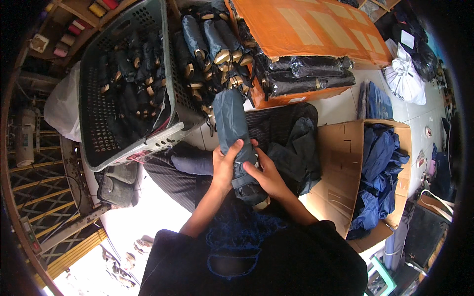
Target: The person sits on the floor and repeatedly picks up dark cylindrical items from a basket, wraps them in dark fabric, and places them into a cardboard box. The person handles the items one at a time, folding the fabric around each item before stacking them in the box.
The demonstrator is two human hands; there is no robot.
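Both hands hold a folded umbrella (229,118) in a dark grey cloth cover, upright in front of my chest. My left hand (225,164) wraps its left side with the thumb lying across the cloth. My right hand (269,173) grips the lower right side, thumb pressed on the fabric near a small pale spot. Dark folds and a light wooden handle end (262,203) stick out below. Loose dark grey cloth (298,155) lies over my right leg. Just beyond the held one is a pile of similar covered umbrellas (217,44) with wooden ends.
At left stands a dark plastic basket (169,64) full of folded umbrellas. An orange carton (316,29) holding plastic-wrapped dark bundles is ahead. On the right, an open cardboard box (340,158) contains blue cloth (380,172); a white bag (405,76) sits behind. A metal folding gate (44,190) borders the left.
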